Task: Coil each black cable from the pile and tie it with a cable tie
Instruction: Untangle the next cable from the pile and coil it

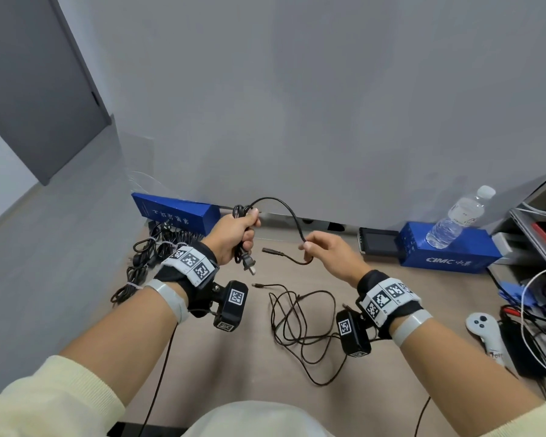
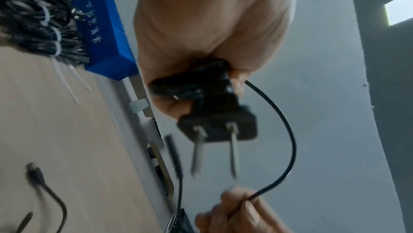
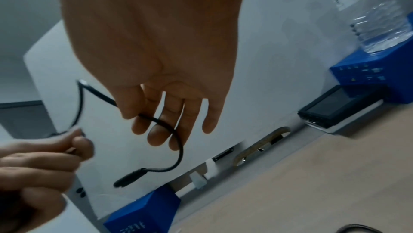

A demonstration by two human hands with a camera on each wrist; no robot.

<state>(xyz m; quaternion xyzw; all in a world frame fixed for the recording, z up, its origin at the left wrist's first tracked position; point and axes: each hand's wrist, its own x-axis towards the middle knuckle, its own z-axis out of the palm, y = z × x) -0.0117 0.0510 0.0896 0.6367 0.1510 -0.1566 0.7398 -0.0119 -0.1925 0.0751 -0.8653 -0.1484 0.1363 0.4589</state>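
Note:
My left hand [image 1: 238, 230] grips a partly wound coil of black cable [image 1: 281, 205] above the table. Its two-prong plug [image 1: 249, 267] [image 2: 220, 125] hangs below the fist. The free length arcs over to my right hand [image 1: 316, 247], whose thumb and fingers [image 3: 154, 130] pinch it near the end. The barrel connector [image 1: 270, 250] [image 3: 129, 177] dangles past the fingers. A second loose black cable [image 1: 300, 323] lies tangled on the table between my wrists. Several coiled bundles [image 1: 148, 250] tied with white cable ties [image 2: 55, 37] lie at the far left.
Blue boxes stand against the wall at left [image 1: 177, 214] and right [image 1: 448, 252], the right one bearing a water bottle [image 1: 457, 216]. A small black device [image 1: 379, 241] sits between them. A white controller [image 1: 486, 334] and assorted wires crowd the right edge.

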